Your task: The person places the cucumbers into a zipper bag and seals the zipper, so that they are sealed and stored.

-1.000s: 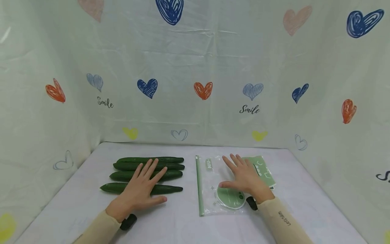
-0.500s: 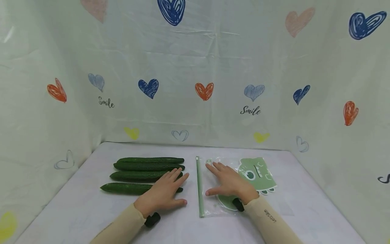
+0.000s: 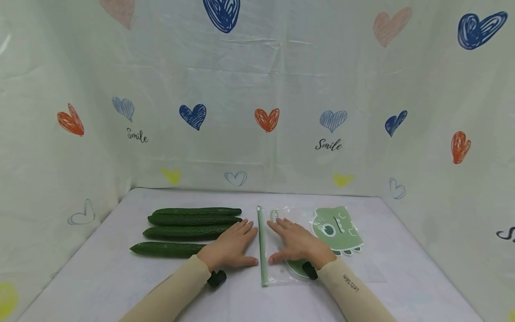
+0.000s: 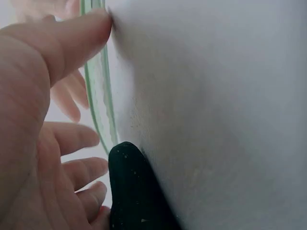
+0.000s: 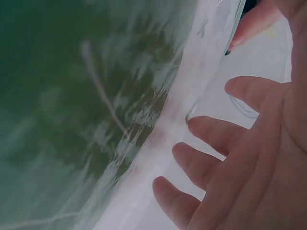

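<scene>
Several long green cucumbers [image 3: 185, 231] lie side by side on the left of the table. My left hand [image 3: 231, 246] hovers palm down over their right ends, fingers spread, and hides the tip of the nearest one. In the left wrist view a cucumber end [image 4: 132, 187] shows below its fingers. To the right lies a flat, clear zip bag [image 3: 262, 259] with a green zip edge and a green cartoon print. Over its left part my right hand [image 3: 297, 241] is held palm down with straight fingers. Neither hand holds anything; whether the right one touches the plastic I cannot tell.
A white cloth covers the table [image 3: 100, 277]. Behind and at both sides hangs a pale curtain [image 3: 297, 85] printed with hearts and words. Dark wrist cameras [image 3: 217, 278] sit under both wrists.
My left hand has moved right from above the middle of the cucumbers to beside the bag's zip edge. My right hand has shifted left over the bag, uncovering more of its print.
</scene>
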Available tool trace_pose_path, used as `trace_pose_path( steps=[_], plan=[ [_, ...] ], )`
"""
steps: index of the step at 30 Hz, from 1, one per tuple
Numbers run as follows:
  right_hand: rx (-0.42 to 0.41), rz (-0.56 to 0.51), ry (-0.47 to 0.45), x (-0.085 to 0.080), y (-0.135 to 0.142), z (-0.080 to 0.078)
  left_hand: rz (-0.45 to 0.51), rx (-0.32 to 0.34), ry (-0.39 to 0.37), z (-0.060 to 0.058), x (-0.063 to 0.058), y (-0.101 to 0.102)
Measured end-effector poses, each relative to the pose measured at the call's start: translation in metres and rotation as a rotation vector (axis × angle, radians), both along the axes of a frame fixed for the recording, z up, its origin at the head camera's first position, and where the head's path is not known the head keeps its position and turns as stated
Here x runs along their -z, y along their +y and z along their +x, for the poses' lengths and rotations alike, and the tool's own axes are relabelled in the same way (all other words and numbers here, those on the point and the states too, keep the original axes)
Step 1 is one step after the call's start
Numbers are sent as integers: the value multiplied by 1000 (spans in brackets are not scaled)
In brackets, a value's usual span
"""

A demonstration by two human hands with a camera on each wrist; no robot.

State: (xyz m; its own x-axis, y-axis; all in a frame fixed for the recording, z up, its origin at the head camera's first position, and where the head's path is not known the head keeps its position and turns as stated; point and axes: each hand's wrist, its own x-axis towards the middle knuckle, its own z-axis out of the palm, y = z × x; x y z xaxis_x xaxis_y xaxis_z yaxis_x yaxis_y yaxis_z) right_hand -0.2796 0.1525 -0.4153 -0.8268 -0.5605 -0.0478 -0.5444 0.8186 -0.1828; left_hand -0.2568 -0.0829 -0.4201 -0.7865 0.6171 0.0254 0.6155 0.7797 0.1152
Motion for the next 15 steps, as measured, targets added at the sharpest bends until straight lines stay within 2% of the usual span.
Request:
trace_pose_path(
  steps=[8, 15],
  plan=[
    [16, 14, -51, 5, -1, 0, -54, -44, -72, -6, 2, 7],
    [63, 12, -111, 5, 0, -1, -124, -124, -76, -7, 0, 15]
  ],
)
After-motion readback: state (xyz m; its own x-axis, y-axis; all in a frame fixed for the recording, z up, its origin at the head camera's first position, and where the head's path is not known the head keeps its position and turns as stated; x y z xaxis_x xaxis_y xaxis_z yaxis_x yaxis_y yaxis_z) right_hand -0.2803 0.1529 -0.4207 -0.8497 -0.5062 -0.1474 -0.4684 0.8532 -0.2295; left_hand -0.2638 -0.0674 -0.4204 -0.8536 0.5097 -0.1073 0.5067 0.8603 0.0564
